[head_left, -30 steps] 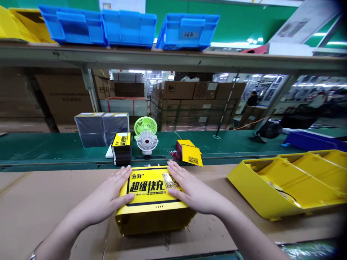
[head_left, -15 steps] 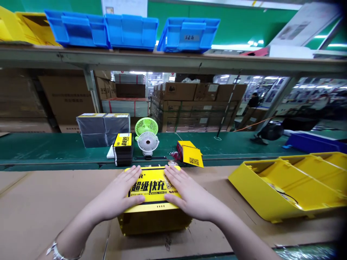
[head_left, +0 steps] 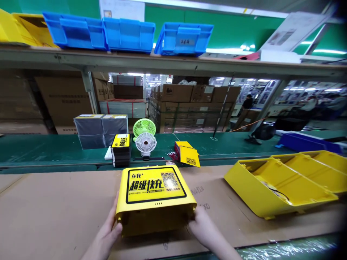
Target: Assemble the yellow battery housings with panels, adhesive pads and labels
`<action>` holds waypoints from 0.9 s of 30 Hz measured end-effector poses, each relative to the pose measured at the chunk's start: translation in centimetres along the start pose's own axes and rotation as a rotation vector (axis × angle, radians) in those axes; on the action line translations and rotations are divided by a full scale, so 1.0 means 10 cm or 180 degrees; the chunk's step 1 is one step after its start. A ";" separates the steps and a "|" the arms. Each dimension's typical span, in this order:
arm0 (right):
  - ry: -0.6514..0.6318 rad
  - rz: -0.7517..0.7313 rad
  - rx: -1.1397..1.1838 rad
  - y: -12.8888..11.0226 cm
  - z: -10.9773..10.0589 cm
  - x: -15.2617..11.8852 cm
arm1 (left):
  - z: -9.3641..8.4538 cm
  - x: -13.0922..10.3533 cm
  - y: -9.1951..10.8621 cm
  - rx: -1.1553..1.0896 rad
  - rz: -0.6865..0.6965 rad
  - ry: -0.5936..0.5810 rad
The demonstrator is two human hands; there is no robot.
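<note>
A yellow housing (head_left: 146,207) with a black-framed printed label (head_left: 155,185) on top stands on the cardboard sheet (head_left: 67,209), its open dark side facing me. My left hand (head_left: 110,227) grips its left side, thumb at the front lower left edge and fingers along the outer wall. At the right front corner, my right hand (head_left: 202,225) is closed on the housing's edge; its fingertips are partly hidden. Behind the housing lie yellow label cards (head_left: 189,156) and a stack of labels (head_left: 121,150).
Larger yellow shells (head_left: 284,184) lie at the right. A white fan (head_left: 145,143), a green fan (head_left: 144,127) and grey wrapped blocks (head_left: 101,131) stand on the green surface. Blue bins (head_left: 184,39) sit on the overhead shelf (head_left: 135,61). A person (head_left: 247,102) is far back.
Both my hands have left the top label and moved down to the sides of the housing, which they now grip. The whole label now shows. The view has shifted slightly.
</note>
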State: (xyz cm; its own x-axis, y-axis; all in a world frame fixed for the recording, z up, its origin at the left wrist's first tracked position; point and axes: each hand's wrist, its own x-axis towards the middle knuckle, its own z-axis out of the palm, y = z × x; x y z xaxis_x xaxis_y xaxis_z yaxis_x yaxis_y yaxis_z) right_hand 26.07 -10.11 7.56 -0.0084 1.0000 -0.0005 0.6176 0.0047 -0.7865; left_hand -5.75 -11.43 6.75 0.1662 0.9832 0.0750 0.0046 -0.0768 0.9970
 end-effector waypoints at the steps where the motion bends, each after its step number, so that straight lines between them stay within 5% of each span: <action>1: 0.0092 -0.0018 -0.0215 -0.03 -0.04 0.00 | 0.01 0.01 0.03 0.0039 -0.0066 -0.0012; 7: 0.0910 -0.0373 -0.0870 -0.41 -0.41 -0.05 | 0.21 0.29 0.34 -0.0305 -0.0304 -0.0213; 10: 0.1599 -0.1381 -0.1398 -0.55 -0.21 -0.18 | 0.47 0.45 0.32 -0.0450 -0.0164 -0.0296; 13: 0.1618 -0.2273 -0.2075 -0.60 0.17 -0.30 | 0.74 0.53 0.21 -0.0514 -0.0067 -0.0589; 17: 0.2212 -0.2075 -0.2114 -0.42 0.37 -0.33 | 0.94 0.55 -0.03 -0.0692 -0.0362 -0.1407; 20: 0.2331 -0.1794 -0.2165 -0.10 0.11 -0.29 | 0.98 0.58 -0.26 -0.0753 -0.0828 -0.1813; 27: 0.2129 -0.1858 -0.2888 0.56 -0.70 -0.29 | 0.93 0.67 -0.50 -0.1061 -0.1195 -0.1363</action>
State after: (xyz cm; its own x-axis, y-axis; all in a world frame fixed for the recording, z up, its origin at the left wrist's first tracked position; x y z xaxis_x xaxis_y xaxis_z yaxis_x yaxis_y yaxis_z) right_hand 35.04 -12.94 7.48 -0.2264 0.6546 0.7213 0.9732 0.1825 0.1398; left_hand 4.51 -6.04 2.11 0.5906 0.7753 -0.2239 -0.1554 0.3816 0.9112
